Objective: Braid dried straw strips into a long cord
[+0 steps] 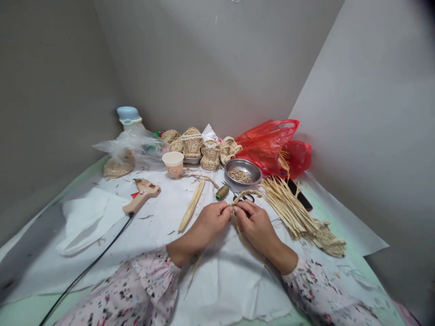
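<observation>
In the head view, a thin straw braid is held just above the middle of the white paper sheet covering the tabletop. It is pinched between the clenched fingers of the left hand and those of the right hand. Its loop is raised beyond the fingertips, and loose strands are left hanging toward the near edge. Both forearms are covered by floral sleeves.

Just beyond the hands, black-handled scissors are laid beside a spool of thread. A steel bowl of straw pieces is placed behind them, and a heap of dried straw strips is spread to the right. A phone is partly covered there.

Toward the left edge, a hot glue gun lies with its black cord trailing off; its small label cannot be read. Woven straw shoes, a paper cup, a red plastic bag and a clear plastic bag are gathered at the far corner.
</observation>
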`<state>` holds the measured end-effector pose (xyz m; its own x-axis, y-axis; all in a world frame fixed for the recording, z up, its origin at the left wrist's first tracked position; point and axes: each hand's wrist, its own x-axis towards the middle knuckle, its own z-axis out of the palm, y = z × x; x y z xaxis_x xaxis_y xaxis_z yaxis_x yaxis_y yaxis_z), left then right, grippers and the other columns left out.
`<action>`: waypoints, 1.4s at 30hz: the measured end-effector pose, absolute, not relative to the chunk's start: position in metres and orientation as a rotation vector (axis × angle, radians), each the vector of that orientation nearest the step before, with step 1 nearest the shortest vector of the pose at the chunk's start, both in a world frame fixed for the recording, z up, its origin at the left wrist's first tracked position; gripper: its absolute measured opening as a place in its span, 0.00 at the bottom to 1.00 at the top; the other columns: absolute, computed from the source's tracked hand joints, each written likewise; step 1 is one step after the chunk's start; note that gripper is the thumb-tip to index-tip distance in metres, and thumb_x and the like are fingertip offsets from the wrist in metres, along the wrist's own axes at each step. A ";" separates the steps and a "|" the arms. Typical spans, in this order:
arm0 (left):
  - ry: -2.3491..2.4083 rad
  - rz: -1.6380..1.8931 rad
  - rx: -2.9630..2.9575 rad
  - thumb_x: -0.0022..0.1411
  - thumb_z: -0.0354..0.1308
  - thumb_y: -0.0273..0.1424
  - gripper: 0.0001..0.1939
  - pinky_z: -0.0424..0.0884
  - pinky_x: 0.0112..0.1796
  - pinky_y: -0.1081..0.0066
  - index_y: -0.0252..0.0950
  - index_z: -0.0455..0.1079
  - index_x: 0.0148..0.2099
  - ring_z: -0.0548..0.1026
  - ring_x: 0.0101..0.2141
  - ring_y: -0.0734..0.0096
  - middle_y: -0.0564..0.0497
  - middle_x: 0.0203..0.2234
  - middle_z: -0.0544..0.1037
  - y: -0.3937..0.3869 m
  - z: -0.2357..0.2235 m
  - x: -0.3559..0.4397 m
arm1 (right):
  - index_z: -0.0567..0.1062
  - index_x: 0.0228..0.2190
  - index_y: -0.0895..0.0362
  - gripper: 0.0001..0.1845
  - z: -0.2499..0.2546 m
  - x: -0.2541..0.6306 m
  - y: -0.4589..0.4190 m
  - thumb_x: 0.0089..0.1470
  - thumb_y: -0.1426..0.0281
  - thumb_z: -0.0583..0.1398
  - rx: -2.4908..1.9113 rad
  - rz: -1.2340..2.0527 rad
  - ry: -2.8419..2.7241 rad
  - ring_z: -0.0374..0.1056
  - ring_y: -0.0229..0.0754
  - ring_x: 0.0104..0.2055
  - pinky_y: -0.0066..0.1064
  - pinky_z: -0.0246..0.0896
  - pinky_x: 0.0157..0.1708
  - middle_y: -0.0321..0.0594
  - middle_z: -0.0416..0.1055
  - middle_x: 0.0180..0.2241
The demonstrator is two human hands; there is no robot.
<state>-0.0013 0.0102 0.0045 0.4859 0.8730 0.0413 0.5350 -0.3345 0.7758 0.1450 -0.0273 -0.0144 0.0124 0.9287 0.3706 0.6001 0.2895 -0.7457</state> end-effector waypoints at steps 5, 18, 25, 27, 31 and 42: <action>1.285 0.628 2.038 0.58 0.45 0.34 0.14 0.52 0.25 0.75 0.36 0.57 0.22 0.61 0.22 0.75 0.57 0.17 0.61 0.008 0.005 0.000 | 0.77 0.34 0.57 0.11 -0.017 0.145 -0.027 0.55 0.71 0.54 -1.491 0.407 -1.698 0.68 0.41 0.35 0.30 0.59 0.38 0.41 0.73 0.33; 1.216 0.870 1.685 0.56 0.48 0.36 0.15 0.52 0.23 0.75 0.35 0.62 0.21 0.59 0.21 0.75 0.56 0.16 0.63 0.012 -0.014 0.001 | 0.75 0.34 0.58 0.10 -0.020 0.134 -0.041 0.57 0.71 0.54 -1.420 0.059 -1.846 0.67 0.37 0.31 0.26 0.58 0.33 0.39 0.72 0.30; 1.079 0.864 1.162 0.52 0.53 0.37 0.14 0.45 0.18 0.76 0.37 0.56 0.21 0.49 0.15 0.81 0.62 0.12 0.52 0.009 -0.022 0.005 | 0.73 0.33 0.58 0.09 -0.026 0.132 -0.044 0.58 0.74 0.52 -1.423 -0.504 -2.170 0.62 0.37 0.27 0.29 0.50 0.26 0.37 0.67 0.26; 1.041 0.864 1.073 0.51 0.53 0.36 0.13 0.43 0.17 0.77 0.37 0.54 0.22 0.48 0.14 0.82 0.62 0.13 0.51 0.007 -0.019 0.007 | 0.72 0.35 0.58 0.08 -0.027 0.132 -0.044 0.57 0.76 0.53 -1.406 -0.591 -2.210 0.61 0.38 0.27 0.30 0.50 0.26 0.38 0.66 0.26; 1.011 0.865 0.938 0.51 0.53 0.34 0.14 0.41 0.15 0.77 0.38 0.52 0.21 0.46 0.13 0.83 0.63 0.12 0.49 0.004 -0.012 0.008 | 0.71 0.37 0.61 0.09 -0.029 0.130 -0.045 0.55 0.77 0.54 -1.371 -0.689 -2.225 0.62 0.39 0.27 0.30 0.52 0.26 0.40 0.67 0.28; 0.998 0.889 0.925 0.52 0.56 0.38 0.16 0.42 0.15 0.78 0.36 0.57 0.21 0.48 0.13 0.84 0.62 0.11 0.52 0.006 -0.016 0.010 | 0.72 0.38 0.62 0.10 -0.030 0.126 -0.046 0.54 0.78 0.53 -1.309 -0.624 -2.262 0.61 0.39 0.25 0.31 0.53 0.24 0.39 0.66 0.25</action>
<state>0.0100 0.0056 -0.0164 0.2865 0.9146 -0.2852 -0.1777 0.3433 0.9223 0.1256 -0.0465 -0.0296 -0.4479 0.6765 0.5845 0.8805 0.4474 0.1569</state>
